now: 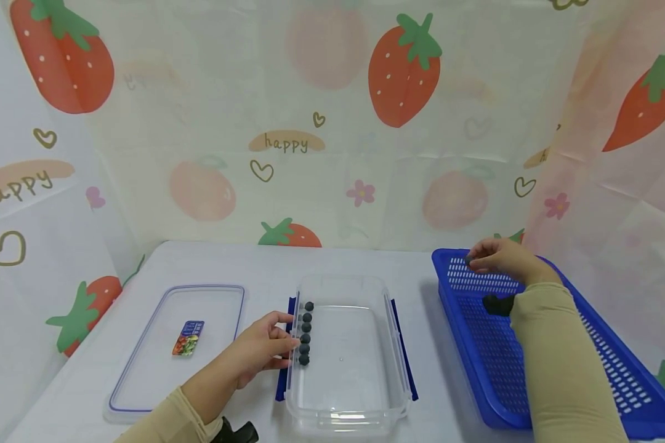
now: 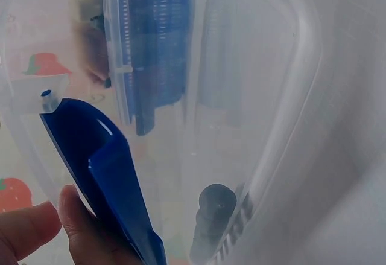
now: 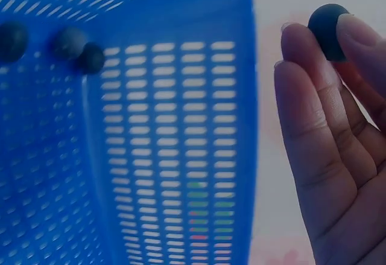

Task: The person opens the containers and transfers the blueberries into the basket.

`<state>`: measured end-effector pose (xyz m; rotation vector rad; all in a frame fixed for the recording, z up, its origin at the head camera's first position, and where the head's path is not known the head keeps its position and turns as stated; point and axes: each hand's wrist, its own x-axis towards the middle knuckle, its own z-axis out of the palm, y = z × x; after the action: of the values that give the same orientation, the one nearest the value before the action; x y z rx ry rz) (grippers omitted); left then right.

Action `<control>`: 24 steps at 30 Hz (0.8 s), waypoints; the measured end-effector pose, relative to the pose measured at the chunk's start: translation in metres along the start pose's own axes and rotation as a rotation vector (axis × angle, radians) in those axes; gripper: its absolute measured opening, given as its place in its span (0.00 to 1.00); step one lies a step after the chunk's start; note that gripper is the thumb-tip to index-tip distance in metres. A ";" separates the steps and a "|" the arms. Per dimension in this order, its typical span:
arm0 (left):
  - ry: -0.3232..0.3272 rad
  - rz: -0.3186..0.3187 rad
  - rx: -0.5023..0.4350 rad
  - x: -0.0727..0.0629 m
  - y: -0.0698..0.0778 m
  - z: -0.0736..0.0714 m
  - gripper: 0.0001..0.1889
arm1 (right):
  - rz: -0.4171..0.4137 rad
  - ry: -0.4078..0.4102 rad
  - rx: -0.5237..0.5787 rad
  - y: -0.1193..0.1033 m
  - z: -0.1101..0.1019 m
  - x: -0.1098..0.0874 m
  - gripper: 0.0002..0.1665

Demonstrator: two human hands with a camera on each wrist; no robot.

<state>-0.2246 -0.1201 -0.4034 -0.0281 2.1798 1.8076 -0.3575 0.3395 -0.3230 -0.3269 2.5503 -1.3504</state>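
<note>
My right hand (image 1: pixel 501 258) pinches a small, dark, smooth ball (image 3: pixel 327 31) between thumb and fingertips, above the far end of the blue perforated basket (image 1: pixel 443 307). More dark balls (image 3: pixel 13 40) lie inside that basket in the right wrist view. In the middle of the table stands a clear plastic box (image 1: pixel 343 369) with blue side latches. A row of several dark balls (image 1: pixel 305 338) lines its left inner wall. My left hand (image 1: pixel 260 351) touches the box's left side by the blue latch (image 2: pixel 108 174), its fingers spread and slightly bent.
Left of the box lies a clear lid (image 1: pixel 144 375) with a blue seal and a colourful label (image 1: pixel 188 338). White cloth (image 1: pixel 216 264) covers the table. A strawberry-printed curtain (image 1: pixel 332 172) hangs behind and at both sides.
</note>
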 end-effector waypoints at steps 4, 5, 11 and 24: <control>-0.001 -0.001 0.000 0.001 -0.001 0.000 0.25 | 0.029 -0.025 -0.017 0.010 0.002 0.005 0.15; -0.002 -0.001 0.000 0.001 -0.001 0.000 0.25 | 0.028 -0.033 -0.026 0.011 0.003 0.006 0.15; -0.002 -0.002 -0.001 0.001 -0.001 0.000 0.26 | 0.027 -0.048 -0.053 0.013 0.009 0.009 0.12; -0.007 0.006 -0.008 0.001 -0.001 0.000 0.27 | 0.083 -0.065 -0.118 0.020 0.013 0.012 0.10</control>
<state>-0.2252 -0.1200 -0.4046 -0.0166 2.1696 1.8172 -0.3664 0.3372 -0.3477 -0.2771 2.5655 -1.1441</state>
